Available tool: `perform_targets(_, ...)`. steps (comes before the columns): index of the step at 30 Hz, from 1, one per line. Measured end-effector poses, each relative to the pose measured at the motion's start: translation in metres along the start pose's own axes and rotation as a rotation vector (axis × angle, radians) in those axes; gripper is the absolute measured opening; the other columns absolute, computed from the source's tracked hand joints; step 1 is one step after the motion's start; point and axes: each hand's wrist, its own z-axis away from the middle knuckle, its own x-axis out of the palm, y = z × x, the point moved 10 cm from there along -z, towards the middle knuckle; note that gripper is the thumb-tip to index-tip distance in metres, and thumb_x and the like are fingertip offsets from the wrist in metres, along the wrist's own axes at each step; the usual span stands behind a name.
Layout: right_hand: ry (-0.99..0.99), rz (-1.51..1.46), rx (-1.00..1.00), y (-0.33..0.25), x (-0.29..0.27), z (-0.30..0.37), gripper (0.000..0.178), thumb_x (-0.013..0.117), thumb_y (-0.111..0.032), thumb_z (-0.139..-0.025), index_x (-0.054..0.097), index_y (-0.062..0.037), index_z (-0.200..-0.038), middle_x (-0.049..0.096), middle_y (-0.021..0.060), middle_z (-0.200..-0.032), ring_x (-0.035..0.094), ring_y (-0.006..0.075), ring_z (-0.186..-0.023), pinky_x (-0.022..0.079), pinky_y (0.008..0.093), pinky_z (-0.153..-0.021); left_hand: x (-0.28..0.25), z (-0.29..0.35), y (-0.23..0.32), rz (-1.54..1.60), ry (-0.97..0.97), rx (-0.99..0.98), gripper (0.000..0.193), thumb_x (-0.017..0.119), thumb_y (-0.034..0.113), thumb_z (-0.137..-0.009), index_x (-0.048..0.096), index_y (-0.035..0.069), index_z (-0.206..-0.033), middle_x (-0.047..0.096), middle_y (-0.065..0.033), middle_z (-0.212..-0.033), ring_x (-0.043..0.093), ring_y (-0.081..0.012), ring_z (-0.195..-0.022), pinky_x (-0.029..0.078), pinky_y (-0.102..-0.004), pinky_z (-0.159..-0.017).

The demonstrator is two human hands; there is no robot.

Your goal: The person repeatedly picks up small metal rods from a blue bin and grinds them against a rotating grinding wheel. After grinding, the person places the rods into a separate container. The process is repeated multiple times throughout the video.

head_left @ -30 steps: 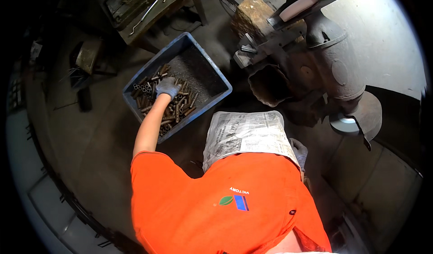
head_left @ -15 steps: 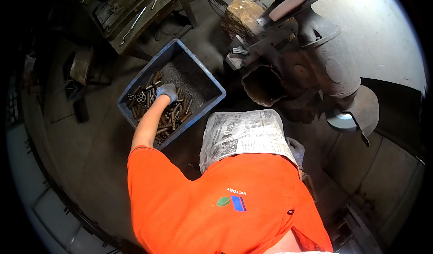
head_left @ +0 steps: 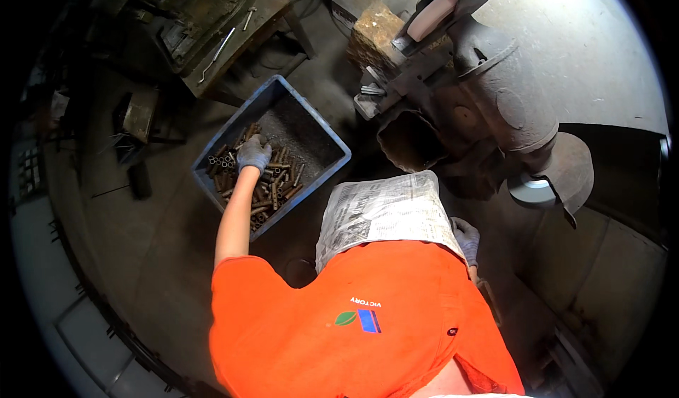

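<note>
Inside the blue plastic bin (head_left: pixel 325 126), my gloved left hand (head_left: pixel 254 153) rests over a pile of short brown metal tubes (head_left: pixel 279 186). Its fingers are bent down among the tubes; what they close on is hidden. Several tubes around the hand show open round ends. My right hand (head_left: pixel 465 239), also gloved, is low beside the right edge of a newspaper sheet (head_left: pixel 382 211) spread over my lap. Its fingers are mostly turned away, so their grip does not show.
Right of the bin stands a bench grinder (head_left: pixel 513 112) with a pinkish wheel (head_left: pixel 433 16) and a pale wheel (head_left: pixel 532 191). A rough brown block (head_left: pixel 378 36) is beyond it. At the far left, a worn table (head_left: pixel 269 9) holds a metal rod (head_left: pixel 218 55).
My left hand has drawn back slightly from deeper in the pile, and more of its glove and bent fingers shows. The view has shifted a little. My right hand stays beside the newspaper.
</note>
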Motion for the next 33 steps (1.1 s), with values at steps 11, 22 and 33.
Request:
perform_targets(11, 0.043, 0.021, -0.107, -0.009, -0.029, 0.011, 0.021, 0.065, -0.009, -0.076, 0.065, 0.0037, -0.092, 0.067, 0.0114, -0.086, 0.063, 0.0153, -0.079, 0.048, 0.0275, -0.075, 0.022, 0.047, 0.053, 0.752, -0.121, 0.259, 0.018, 0.06, 0.01, -0.08, 0.065, -0.001, -0.094, 0.065, -0.012, -0.076, 0.062, -0.0167, -0.055, 0.051, -0.0285, -0.053)
perform_targets(22, 0.042, 0.047, -0.953, -0.243, -0.055, 0.092, 0.037, 0.073, -0.013, -0.063, 0.063, 0.0008, -0.096, 0.058, 0.0171, -0.108, 0.059, 0.0297, -0.098, 0.048, 0.0332, -0.085, -0.032, 0.209, 0.355, 1.391, -1.233, 0.514, 0.038, 0.063, 0.022, -0.083, 0.052, -0.009, -0.103, 0.059, -0.0145, -0.081, 0.06, -0.0171, -0.065, 0.055, -0.0303, -0.057)
perform_targets(33, 0.392, -0.2, -0.812, -0.177, -0.1, 0.081, 0.031, 0.074, -0.014, -0.068, 0.061, 0.0023, -0.092, 0.052, 0.0154, -0.1, 0.055, 0.0275, -0.092, 0.045, 0.032, -0.081, 0.013, 0.287, 0.452, 1.255, -1.553, 0.577, 0.03, 0.057, 0.022, -0.088, 0.056, -0.008, -0.093, 0.059, -0.0142, -0.068, 0.063, -0.0241, -0.066, 0.054, -0.032, -0.06)
